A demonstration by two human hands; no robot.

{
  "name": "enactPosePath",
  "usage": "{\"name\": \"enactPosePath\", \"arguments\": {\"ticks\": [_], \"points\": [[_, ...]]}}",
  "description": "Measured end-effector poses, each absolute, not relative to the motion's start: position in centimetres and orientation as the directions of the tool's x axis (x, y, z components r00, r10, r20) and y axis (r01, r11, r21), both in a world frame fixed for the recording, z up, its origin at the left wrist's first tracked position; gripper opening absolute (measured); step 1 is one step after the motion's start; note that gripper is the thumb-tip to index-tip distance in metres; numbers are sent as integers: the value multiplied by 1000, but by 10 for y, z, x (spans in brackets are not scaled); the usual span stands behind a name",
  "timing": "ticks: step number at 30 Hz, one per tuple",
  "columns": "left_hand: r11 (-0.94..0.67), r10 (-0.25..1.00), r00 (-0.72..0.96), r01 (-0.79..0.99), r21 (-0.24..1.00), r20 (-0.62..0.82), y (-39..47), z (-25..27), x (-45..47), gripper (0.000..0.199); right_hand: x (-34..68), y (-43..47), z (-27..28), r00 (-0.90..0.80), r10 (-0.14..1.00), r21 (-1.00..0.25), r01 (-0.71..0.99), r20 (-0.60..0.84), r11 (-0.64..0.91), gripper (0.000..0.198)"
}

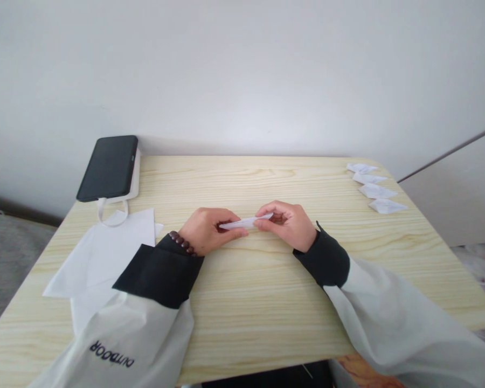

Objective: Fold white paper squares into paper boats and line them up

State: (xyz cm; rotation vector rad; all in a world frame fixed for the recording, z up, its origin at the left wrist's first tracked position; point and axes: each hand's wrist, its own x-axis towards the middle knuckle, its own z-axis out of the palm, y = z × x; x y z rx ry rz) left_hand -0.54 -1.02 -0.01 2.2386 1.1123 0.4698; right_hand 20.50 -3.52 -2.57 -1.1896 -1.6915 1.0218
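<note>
A narrow folded piece of white paper (247, 222) is held level between my two hands, just above the middle of the table. My left hand (210, 229) pinches its left end, thumb in front and fingers behind. At the right end, the thumb and fingers of my right hand (286, 222) are closed on the same paper. Its ends come to points, and part of each is covered by my fingers. Dark round beads circle my left wrist.
Several folded white paper shapes (382, 191) lie in a row at the far right of the wood-grain table (267, 302). Loose white sheets (105, 253) lie at left. Behind them, a black tablet-like device (110, 167) with a white cable rests on a white box. A wall (242, 75) borders the back edge.
</note>
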Motion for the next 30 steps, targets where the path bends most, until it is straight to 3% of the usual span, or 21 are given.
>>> {"name": "enactPosePath", "arguments": {"ticks": [4,11,20,30], "points": [[-544,782,618,607,580,87,-12,-4,-3,31,204,-37,-23,-251,944,-884,363,212,295,14],[-555,769,632,584,593,97,-13,-5,-1,29,200,-39,-19,-329,900,-788,454,285,415,11],[-485,793,606,567,666,62,-14,-1,1,30,196,-39,-19,-229,944,-856,409,239,316,12],[-381,786,615,567,730,-68,-11,2,-1,29,198,-39,-21,-194,957,-856,433,217,282,13]]}}
